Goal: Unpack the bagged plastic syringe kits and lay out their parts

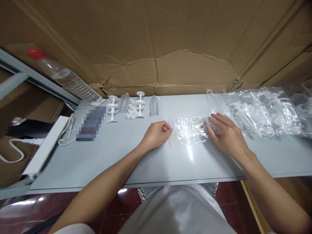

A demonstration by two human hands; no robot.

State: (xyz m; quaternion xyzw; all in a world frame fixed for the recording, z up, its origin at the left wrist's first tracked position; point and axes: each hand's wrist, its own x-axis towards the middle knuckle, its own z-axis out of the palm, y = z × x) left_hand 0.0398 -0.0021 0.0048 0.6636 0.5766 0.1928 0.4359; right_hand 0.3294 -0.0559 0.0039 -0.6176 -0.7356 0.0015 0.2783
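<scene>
A flat clear plastic bag (188, 130) lies on the grey shelf between my hands, shining with glare. My left hand (158, 134) rests just left of the bag with its fingers curled closed; whatever may be in them is hidden. Over the bag's right end is my right hand (225, 135), fingers stretched out and slightly apart, the tips at or touching the film. Behind my left hand stand two white spool-like plastic pieces (112, 109), two clear ribbed plastic cylinders (154, 105) and a small pile of white caps (131, 112).
Filled clear bags with white plastic parts (263, 112) lie to the right. At left are a water bottle (70, 81) with a red cap, a blurred-out object (90, 123) and a white power strip (47, 144) with cables. A cardboard wall (180, 42) borders the grey shelf (102, 162).
</scene>
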